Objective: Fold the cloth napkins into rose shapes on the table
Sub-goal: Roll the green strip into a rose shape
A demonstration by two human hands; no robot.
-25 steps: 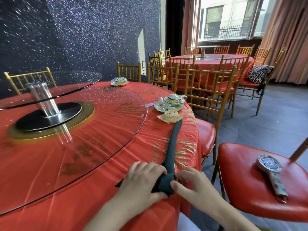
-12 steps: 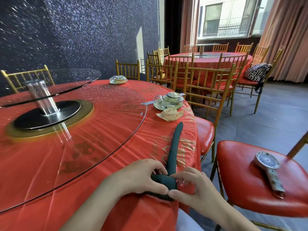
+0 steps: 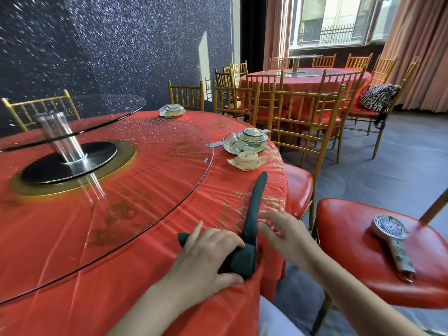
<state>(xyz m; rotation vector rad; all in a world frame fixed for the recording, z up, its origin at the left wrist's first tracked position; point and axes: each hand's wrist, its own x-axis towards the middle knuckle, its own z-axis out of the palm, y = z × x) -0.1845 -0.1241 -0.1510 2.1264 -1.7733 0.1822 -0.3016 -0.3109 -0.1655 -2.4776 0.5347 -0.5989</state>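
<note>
Here the left hand (image 3: 206,258) is pressing down on the rolled end of the dark green napkin (image 3: 252,214), fingers curled over the coil, likely so the turns are not springing loose near the counter (image 3: 145,238) edge. The right hand (image 3: 283,231) is hovering just beside the unrolled strip, fingers spread and gripping nothing, seemingly getting ready to feed more cloth into the roll. The strip is lying flat and straight, pointing away toward a finished beige rose napkin (image 3: 247,160) that is sitting in front of a glass tea set (image 3: 247,141). Judging by this, 1 rose is done and the green one is partway rolled, with most of its strip waiting.
</note>
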